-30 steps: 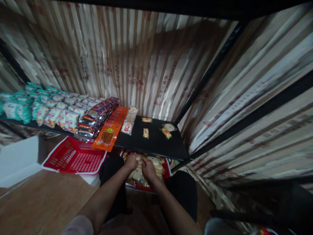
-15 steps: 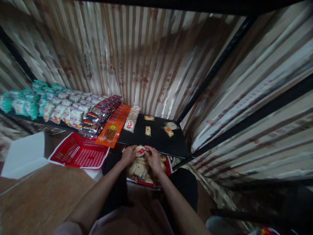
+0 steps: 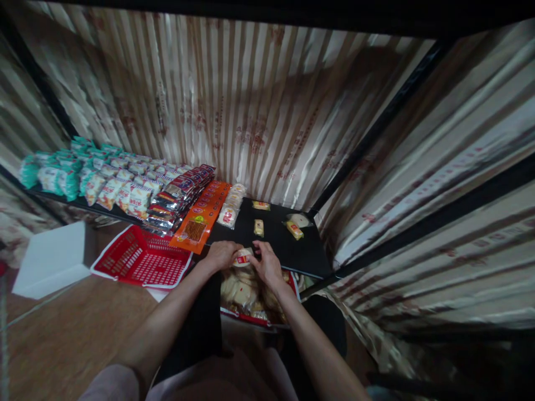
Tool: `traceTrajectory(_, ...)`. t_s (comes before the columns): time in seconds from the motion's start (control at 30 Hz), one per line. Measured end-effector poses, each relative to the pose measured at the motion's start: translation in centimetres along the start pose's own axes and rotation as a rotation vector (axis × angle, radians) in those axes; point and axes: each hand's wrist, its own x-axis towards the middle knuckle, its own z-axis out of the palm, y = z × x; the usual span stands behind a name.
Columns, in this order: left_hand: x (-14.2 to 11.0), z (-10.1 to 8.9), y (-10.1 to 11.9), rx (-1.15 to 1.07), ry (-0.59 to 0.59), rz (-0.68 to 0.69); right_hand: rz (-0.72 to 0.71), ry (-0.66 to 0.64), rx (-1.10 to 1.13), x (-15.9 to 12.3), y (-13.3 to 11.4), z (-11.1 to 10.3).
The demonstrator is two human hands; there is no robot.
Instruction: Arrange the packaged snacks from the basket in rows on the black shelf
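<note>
A round, flat, wrapped snack packet [image 3: 243, 258] with a red-and-white label is held above the basket near the shelf's front edge. My left hand [image 3: 223, 255] grips its left side, fingers closed on it. On the other side is my right hand [image 3: 268, 266], its thumb close to the packet and its fingers apart; whether the thumb touches is hard to tell. Below both hands, a red basket [image 3: 295, 283] between my legs is filled with similar clear-wrapped pale snacks [image 3: 238, 292]. Small yellow packets [image 3: 258, 227] lie on the black shelf [image 3: 276, 245] just beyond.
Left along the shelf are a row of round white packets [image 3: 231, 207], an orange bag [image 3: 197, 221], dark shiny bags [image 3: 178, 195] and many white-and-teal bags [image 3: 121, 181]. A second red basket [image 3: 146, 262] and a white box [image 3: 54, 259] sit lower left. Black frame bars [image 3: 376, 131] stand right.
The right hand's fingers have loosened and spread away from the round packet, while the left hand keeps its grip. The whole view has shifted slightly.
</note>
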Motion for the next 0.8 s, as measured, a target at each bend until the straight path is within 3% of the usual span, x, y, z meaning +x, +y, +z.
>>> traceTrajectory(0.13, 0.6, -0.7, 0.5, 0.117, -0.012, 0.116, -0.140, -0.142, -0.108, 0.8, -1.5, -0.5)
traceTrajectory(0.3, 1.1, -0.2, -0.3, -0.081, 0.063, 0.018, -0.021, -0.239, 0.025, 1.7, -1.4, 0.3)
traceTrajectory(0.43, 1.0, 0.5, -1.3, -0.246, 0.257, -0.048, 0.062, -0.149, 0.175, 2.3, 0.0, 2.0)
traceTrajectory(0.6, 0.7, 2.9, -1.5, -0.242, 0.574, -0.161, 0.374, -0.004, 0.664, 3.5, 0.5, 5.2)
traceTrajectory(0.8, 0.8, 6.2, -1.2, -0.204, 0.651, -0.230, 0.574, 0.095, 0.879, 5.1, 0.2, 7.9)
